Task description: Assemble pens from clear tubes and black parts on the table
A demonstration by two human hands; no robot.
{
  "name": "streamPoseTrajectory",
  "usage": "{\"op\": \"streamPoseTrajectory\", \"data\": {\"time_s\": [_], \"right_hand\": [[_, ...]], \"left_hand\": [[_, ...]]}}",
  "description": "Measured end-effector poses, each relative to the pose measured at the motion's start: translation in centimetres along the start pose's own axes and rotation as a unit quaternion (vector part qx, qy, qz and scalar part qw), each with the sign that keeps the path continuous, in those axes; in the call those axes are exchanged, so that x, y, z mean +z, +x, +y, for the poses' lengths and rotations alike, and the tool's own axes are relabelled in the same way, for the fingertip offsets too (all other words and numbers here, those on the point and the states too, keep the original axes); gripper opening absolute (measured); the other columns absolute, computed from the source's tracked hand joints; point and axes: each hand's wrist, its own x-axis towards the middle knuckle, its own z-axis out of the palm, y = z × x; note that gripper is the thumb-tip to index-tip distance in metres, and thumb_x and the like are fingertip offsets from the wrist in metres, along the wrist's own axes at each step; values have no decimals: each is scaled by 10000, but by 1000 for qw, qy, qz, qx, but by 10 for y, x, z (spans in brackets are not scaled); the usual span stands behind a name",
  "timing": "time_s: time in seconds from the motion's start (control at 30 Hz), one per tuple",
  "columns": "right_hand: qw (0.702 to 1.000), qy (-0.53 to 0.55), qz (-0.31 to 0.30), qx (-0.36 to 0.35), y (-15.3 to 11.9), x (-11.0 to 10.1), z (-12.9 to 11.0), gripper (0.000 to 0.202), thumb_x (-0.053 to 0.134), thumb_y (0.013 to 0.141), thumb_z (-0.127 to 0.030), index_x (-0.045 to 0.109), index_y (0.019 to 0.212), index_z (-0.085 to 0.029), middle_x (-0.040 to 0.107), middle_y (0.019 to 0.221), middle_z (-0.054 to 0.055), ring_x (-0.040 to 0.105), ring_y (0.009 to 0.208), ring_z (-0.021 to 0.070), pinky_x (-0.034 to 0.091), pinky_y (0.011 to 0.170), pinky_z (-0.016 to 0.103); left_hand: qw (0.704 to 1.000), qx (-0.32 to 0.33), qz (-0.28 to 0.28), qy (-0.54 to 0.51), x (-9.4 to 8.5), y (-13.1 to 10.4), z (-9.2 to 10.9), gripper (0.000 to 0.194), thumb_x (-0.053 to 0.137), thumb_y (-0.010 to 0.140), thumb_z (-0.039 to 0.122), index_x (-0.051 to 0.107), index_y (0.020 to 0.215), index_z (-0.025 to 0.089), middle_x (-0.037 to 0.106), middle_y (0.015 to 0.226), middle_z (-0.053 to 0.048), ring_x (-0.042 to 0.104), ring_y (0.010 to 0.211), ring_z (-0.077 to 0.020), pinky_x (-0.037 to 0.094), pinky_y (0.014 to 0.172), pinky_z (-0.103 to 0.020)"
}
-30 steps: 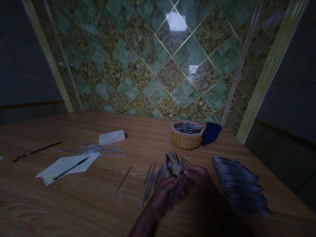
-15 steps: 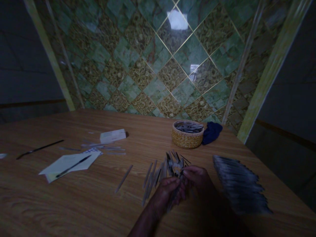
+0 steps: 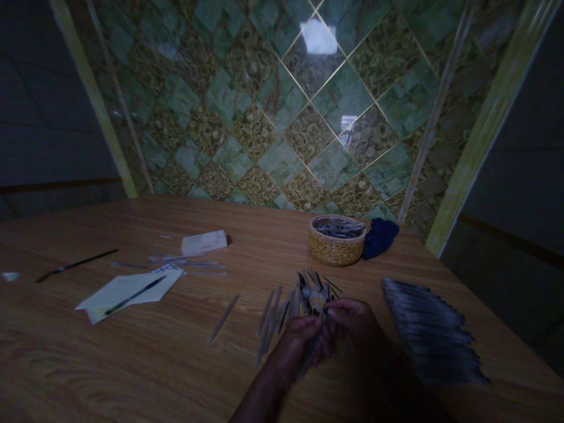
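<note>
My left hand (image 3: pixel 304 338) is closed, thumb and fingers pinched around a slim, dark, pen-like stick (image 3: pixel 305 361) that slants down below the hand. My right hand (image 3: pixel 352 314) is pinched at its upper end, close to the left fingertips; what exactly its fingers grip is small and dim. Just beyond the hands lies a cluster of slim grey and black sticks (image 3: pixel 304 288) with some small pale pieces (image 3: pixel 317 299) among them. To the left, several pale grey sticks (image 3: pixel 268 320) lie loosely side by side.
A woven basket (image 3: pixel 335 251) full of slim sticks stands behind the hands, beside a dark blue cloth (image 3: pixel 379 238). A large pile of dark sticks (image 3: pixel 434 329) is at right. Leftward lie a white box (image 3: pixel 204 242), papers (image 3: pixel 127 291) with a black pen (image 3: pixel 136 294), and a long black stick (image 3: pixel 79 264).
The view has shifted slightly, so the things on the table appear a little further right. Both hands keep nearly the same pinched pose over the stick.
</note>
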Motion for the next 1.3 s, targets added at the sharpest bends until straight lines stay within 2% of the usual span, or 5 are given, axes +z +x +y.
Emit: {"op": "streamPoseTrajectory", "data": {"time_s": [0.23,0.4,0.63,0.87,1.3], "right_hand": [[998,-50,-28,9,0,-1,-7,389,741,567,-496,673,688,-133,603,477,-4,501,404,101,367,416,213],[986,-124,-107,-2,-2,-17,-22,303,722,608,-425,646,675,-140,567,511,-28,489,457,94,373,467,213],[933,-296,-199,-43,-9,-34,-40,176,629,695,-313,672,712,-142,563,584,-24,480,559,108,338,532,213],[891,-358,-262,-98,-14,-37,-44,233,529,785,-341,666,727,-162,583,622,-16,518,594,125,371,563,211],[879,-377,-254,-142,-19,-42,-35,246,488,834,-331,649,757,-162,601,670,-2,540,620,118,384,583,203]], "left_hand": [[999,-7,-1,32,-4,1,-3,429,672,680,534,614,636,111,584,453,-39,429,334,-74,226,334,-183],[998,-18,-25,62,-5,1,-6,438,659,683,546,620,636,112,578,447,-24,413,313,-64,214,320,-180],[986,-35,-83,137,-7,0,-9,523,607,685,631,613,629,112,569,429,-13,368,281,-56,204,310,-192],[978,-50,-78,188,-7,-1,-8,512,593,692,632,595,615,126,549,433,9,355,302,-56,213,328,-199],[972,-37,-85,215,-3,-3,-4,503,589,695,633,564,581,144,499,399,33,316,297,-54,203,347,-210]]}}
